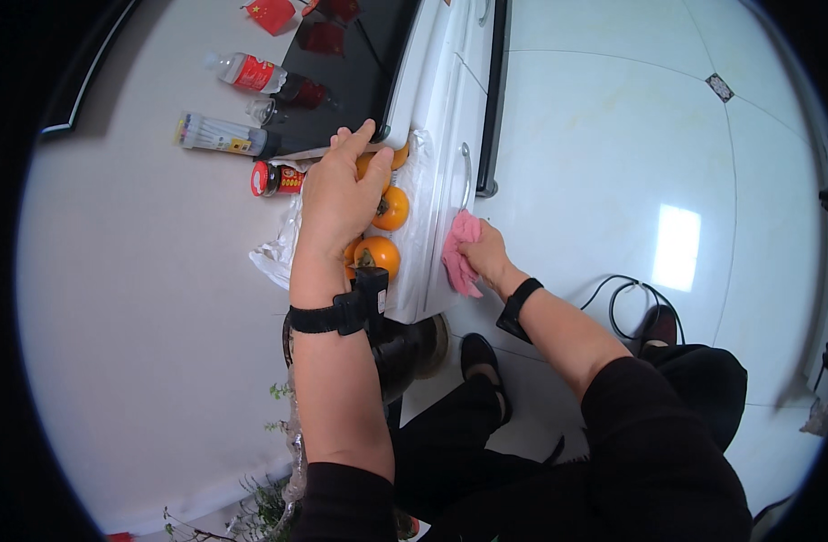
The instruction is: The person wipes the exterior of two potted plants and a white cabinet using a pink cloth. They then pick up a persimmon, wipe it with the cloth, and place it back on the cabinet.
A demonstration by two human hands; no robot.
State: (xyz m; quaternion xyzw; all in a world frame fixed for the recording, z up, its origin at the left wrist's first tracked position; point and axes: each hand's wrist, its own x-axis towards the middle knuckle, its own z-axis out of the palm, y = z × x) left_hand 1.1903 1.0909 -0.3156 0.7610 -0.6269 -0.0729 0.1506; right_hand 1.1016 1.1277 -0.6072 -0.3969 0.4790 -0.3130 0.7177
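Note:
My right hand (pixel 487 255) grips a crumpled pink cloth (pixel 463 251) at the white drawer front (pixel 448 196), just below a curved metal handle (pixel 466 175). Over the cabinet top, my left hand (pixel 343 186) is spread out with nothing visible in its grasp. Its fingertips reach the corner of the black glossy top panel (pixel 339 68); whether they touch it I cannot tell. Beneath and beside that hand, several orange persimmons (pixel 391 209) sit on a white plastic bag (pixel 414 169). My left wrist and forearm partly cover the fruit.
Along the wall stand a red-lidded jar (pixel 268 179), a clear tube of pens (pixel 221 135), a plastic bottle (pixel 251 72) and a small red flag (pixel 270 15). A dark glazed pot (pixel 400 359) and a plant (pixel 261 505) are near the cabinet's end. A black cable (pixel 614 308) lies coiled by one shoe.

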